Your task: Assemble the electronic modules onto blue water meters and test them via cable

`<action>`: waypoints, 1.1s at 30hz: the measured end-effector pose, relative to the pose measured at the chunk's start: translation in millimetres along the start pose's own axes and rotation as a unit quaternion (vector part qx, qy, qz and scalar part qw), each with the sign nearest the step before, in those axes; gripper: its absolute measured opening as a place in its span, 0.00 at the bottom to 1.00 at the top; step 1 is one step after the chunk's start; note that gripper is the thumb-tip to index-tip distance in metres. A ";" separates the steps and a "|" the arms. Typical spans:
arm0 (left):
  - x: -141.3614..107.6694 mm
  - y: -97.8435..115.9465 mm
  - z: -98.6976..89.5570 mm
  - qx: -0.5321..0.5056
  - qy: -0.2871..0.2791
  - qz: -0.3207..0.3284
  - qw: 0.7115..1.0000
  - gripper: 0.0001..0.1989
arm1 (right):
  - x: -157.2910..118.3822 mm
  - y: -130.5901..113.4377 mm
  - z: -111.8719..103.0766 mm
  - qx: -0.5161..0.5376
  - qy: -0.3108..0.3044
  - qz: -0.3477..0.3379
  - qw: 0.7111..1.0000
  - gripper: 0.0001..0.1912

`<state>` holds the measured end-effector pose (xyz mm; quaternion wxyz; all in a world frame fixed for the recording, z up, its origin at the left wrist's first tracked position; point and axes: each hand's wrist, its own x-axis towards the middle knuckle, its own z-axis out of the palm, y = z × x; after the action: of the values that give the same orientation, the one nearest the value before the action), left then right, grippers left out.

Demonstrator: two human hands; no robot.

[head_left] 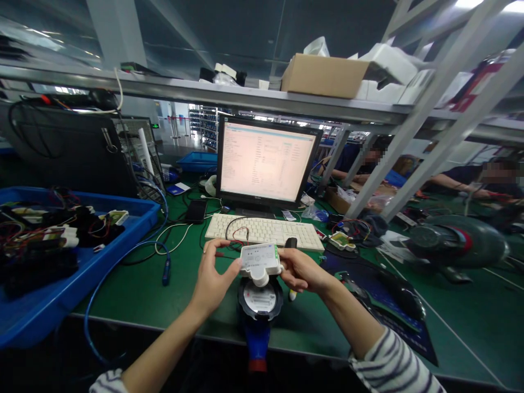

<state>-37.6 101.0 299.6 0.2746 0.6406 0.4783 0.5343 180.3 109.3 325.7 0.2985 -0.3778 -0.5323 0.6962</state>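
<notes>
A white plastic module (258,258) with a printed label and a green connector on its right side is held above a round dark device (260,299) with a blue body, at the table's front edge. My left hand (215,278) is at the module's left side, thumb against its edge and fingers curved behind. On the right side, my right hand (302,269) grips the module by its edge with fingers curled under. A black-topped object (291,243) stands just behind my right hand. Thin red and black wires rise behind the module.
Behind are a white keyboard (266,230) and a lit monitor (267,161). A blue tray (135,210) of wired parts lies left, beside a blue cable (88,311). At right are a black mouse (403,295), a dark power tool (458,243) and a shelf post (442,117). Two people sit beyond.
</notes>
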 end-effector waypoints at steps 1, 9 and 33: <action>0.3 0.4 2.1 0.018 -0.008 0.025 0.999 0.22 | -1.6 0.1 -2.2 -0.022 0.000 0.007 1.000 0.25; 1.2 6.2 19.0 0.080 -0.108 0.052 0.990 0.36 | -11.3 -0.4 -6.0 -0.096 0.147 -0.039 0.984 0.19; -7.0 16.6 28.2 -0.015 -0.109 -0.010 0.994 0.34 | -4.9 43.0 28.7 -0.431 0.283 -0.367 0.775 0.13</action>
<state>-5.4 92.7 303.1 0.3400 0.6863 0.4433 0.4657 158.1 79.5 289.4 0.4745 -0.4232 -0.7662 0.0935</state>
